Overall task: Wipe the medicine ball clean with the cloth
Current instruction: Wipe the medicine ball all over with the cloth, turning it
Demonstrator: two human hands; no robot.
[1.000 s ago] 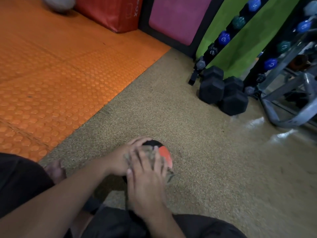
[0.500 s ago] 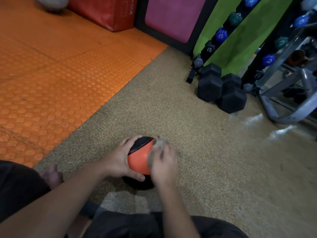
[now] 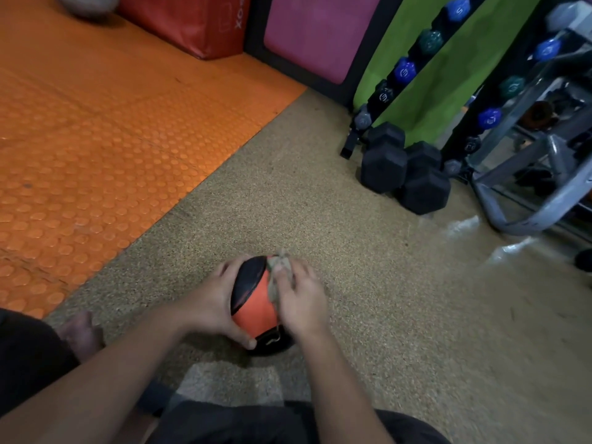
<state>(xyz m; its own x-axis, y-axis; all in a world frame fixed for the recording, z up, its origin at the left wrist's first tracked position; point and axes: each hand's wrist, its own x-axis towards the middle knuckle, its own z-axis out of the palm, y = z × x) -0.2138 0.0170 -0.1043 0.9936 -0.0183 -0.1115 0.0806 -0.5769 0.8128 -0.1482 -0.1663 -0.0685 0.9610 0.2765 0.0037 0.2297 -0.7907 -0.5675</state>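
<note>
An orange and black medicine ball sits on the speckled floor just in front of my legs. My left hand grips its left side, fingers wrapped over the top and thumb curled underneath. My right hand presses a greyish cloth against the ball's upper right side; the cloth is bunched under the fingers, and only its top edge shows.
Two black hex dumbbells lie on the floor to the far right, beside a rack of coloured dumbbells and a grey metal frame. An orange studded mat covers the left. A red box stands at the back.
My right hand slid with the cloth from the top of the ball to its right side. The ball has turned, so an orange panel now faces up.
</note>
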